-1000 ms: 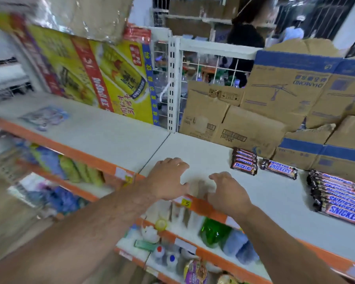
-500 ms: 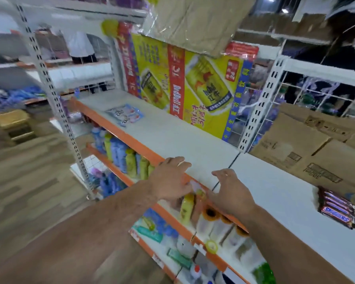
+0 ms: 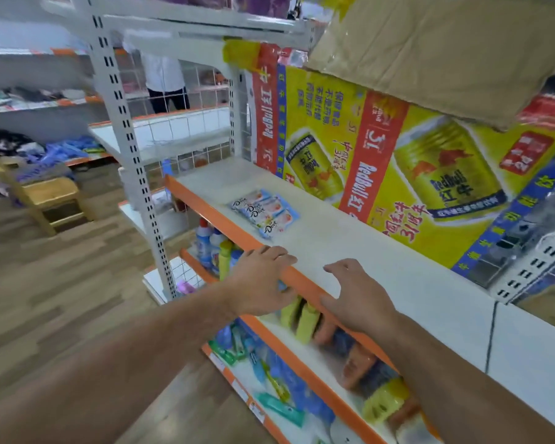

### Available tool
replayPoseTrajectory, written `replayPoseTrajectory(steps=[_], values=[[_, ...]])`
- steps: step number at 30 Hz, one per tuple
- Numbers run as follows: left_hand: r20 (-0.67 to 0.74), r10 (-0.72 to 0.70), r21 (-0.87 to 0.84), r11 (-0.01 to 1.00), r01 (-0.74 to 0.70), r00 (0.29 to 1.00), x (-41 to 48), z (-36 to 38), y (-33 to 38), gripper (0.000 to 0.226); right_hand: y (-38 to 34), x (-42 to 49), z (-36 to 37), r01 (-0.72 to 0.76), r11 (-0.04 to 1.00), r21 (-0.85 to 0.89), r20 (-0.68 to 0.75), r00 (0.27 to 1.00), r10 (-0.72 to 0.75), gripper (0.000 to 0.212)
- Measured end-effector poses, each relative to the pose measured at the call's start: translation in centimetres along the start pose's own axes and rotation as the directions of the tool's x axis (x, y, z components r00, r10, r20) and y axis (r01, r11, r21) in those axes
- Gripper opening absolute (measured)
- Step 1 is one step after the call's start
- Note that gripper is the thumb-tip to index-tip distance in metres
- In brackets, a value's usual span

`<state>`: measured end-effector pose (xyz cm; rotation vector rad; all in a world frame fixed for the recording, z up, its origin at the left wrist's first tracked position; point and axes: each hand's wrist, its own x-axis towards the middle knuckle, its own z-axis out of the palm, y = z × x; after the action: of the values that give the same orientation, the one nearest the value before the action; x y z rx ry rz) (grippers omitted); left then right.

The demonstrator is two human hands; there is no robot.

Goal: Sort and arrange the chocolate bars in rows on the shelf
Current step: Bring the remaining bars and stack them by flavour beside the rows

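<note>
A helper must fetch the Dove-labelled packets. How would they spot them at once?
Find the big yellow Red Bull banner. On the white orange-edged shelf before it lies a small cluster of pale blue-and-white Dove packets, the only goods seen on that board.

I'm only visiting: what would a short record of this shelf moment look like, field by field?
Place: white shop shelf with an orange front edge
Chocolate: Dove bars, a small overlapping pile, beyond the hands
Left hand: at the orange edge, holding nothing
Right hand: at the orange edge, holding nothing
Behind: Red Bull poster
Below: bottles on a lower shelf
</note>
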<state>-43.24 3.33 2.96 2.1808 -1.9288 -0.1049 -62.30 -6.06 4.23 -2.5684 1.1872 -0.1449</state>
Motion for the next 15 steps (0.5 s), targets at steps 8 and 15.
replayPoseTrajectory(steps=[8, 15], values=[[-0.025, -0.004, 0.002, 1.0, 0.005, 1.0, 4.9, -0.2, -7.9, 0.065, -0.3, 10.8, 1.9, 0.141, 0.989, -0.036, 0.052, 0.989, -0.139, 0.055], [-0.08, -0.112, 0.022, 0.993, 0.115, 0.99, 11.7, -0.2, -12.7, 0.055, -0.6, 21.1, 2.3, 0.346, 0.936, -0.071, 0.131, 0.933, -0.335, 0.057]])
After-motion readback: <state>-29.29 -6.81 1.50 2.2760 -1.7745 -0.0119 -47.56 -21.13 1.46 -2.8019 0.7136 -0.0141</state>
